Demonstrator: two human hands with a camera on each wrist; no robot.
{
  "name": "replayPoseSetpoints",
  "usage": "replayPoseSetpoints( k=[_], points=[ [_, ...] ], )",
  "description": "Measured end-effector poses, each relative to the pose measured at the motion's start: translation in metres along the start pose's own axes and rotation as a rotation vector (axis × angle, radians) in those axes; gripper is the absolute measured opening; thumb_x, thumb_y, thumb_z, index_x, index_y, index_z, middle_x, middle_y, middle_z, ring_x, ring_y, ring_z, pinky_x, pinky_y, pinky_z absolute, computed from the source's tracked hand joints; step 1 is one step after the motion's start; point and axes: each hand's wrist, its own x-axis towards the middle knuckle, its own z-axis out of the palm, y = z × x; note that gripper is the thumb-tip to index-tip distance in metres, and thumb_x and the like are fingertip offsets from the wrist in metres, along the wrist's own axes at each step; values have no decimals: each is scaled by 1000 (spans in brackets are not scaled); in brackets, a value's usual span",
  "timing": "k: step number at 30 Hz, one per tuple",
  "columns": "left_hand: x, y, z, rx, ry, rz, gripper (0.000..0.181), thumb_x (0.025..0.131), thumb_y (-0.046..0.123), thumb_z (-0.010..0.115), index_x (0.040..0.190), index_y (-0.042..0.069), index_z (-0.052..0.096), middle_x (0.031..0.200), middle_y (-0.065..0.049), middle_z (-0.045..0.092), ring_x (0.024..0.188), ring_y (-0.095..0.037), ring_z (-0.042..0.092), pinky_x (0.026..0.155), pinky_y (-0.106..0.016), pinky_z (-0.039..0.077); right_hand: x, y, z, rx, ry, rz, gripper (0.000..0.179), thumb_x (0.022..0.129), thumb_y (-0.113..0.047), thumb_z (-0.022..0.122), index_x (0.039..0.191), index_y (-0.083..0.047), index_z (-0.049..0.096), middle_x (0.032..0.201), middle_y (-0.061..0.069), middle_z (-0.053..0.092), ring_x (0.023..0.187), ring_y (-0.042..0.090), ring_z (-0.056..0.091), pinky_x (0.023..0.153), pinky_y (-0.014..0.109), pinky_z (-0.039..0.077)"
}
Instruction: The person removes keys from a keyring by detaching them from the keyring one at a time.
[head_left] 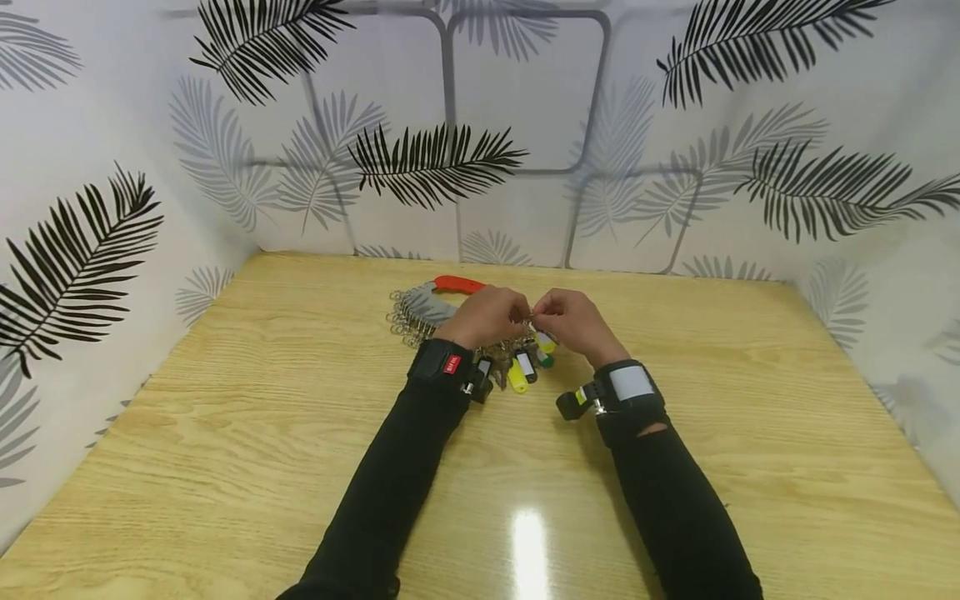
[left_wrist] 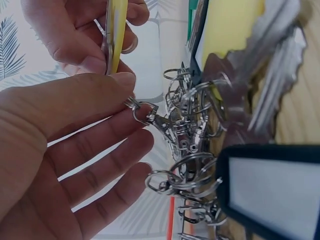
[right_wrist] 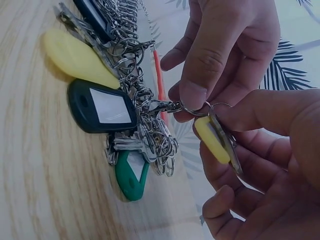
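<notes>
My left hand pinches a small metal ring between thumb and index finger, its other fingers extended. That ring joins a metal clasp on a crowded key holder. Close by on the right, my right hand pinches a thin key ring bearing a yellow key tag and a metal key. Both hands' fingertips meet at the rings. The key holder has a red handle and a grey curved plate lined with clasps; the left hand partly hides it.
Below the hands lie another yellow tag, a dark tag with a white label, a green tag and several keys. Everything rests on a wood-grain table. A leaf-patterned covering stands behind and along the sides.
</notes>
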Motion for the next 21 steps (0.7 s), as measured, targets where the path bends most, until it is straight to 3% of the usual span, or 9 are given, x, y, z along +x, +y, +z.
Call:
replayPoseSetpoints(
  k=[7, 21],
  points=[
    [1, -3, 2, -10, 34, 3, 20, 93, 20, 67, 111, 14, 63, 97, -2, 65, 86, -16, 60, 75, -30, 49, 0, 2, 0, 30, 0, -33, 11, 95, -15, 61, 102, -7, 65, 98, 11, 65, 75, 23, 55, 61, 32, 44],
    [-1, -7, 3, 7, 81, 53, 18, 93, 19, 67, 105, 11, 58, 90, -3, 62, 79, -16, 58, 70, -32, 47, 1, 3, 1, 23, 4, -30, 10, 95, -15, 63, 101, -8, 67, 98, 9, 66, 86, 24, 58, 68, 33, 45]
  ],
)
